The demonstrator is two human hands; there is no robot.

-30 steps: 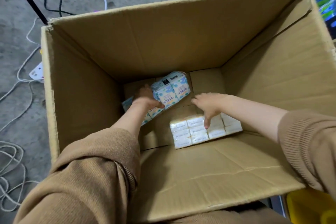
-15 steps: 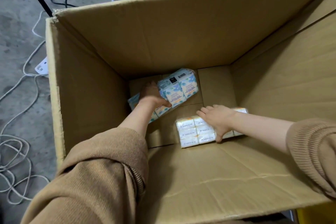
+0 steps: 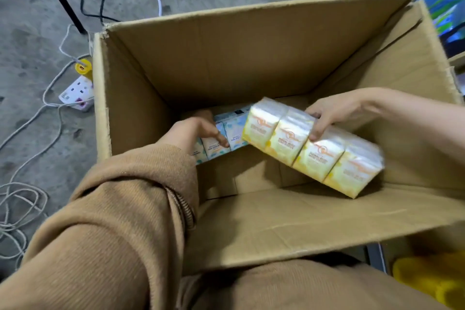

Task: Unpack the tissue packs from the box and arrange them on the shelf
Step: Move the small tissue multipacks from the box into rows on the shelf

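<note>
Hands each grip one pack: left hand [image 3: 195,131] blue pack [image 3: 227,131] (partly hidden), right hand [image 3: 329,114] yellow pack [image 3: 312,148].

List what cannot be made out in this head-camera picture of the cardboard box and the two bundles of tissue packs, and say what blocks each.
1. Blue-patterned tissue bundle: head view; partly hidden by the left hand and the yellow plastic-wrapped tissue bundle.
2. Print on the yellow bundle: head view; blurred by motion and glare.
3. Floor of the brown cardboard box: head view; partly covered by both bundles and the near flap.
4. The shelf: not clearly identifiable.
5. Right hand palm: turned away, against the yellow bundle.
</note>
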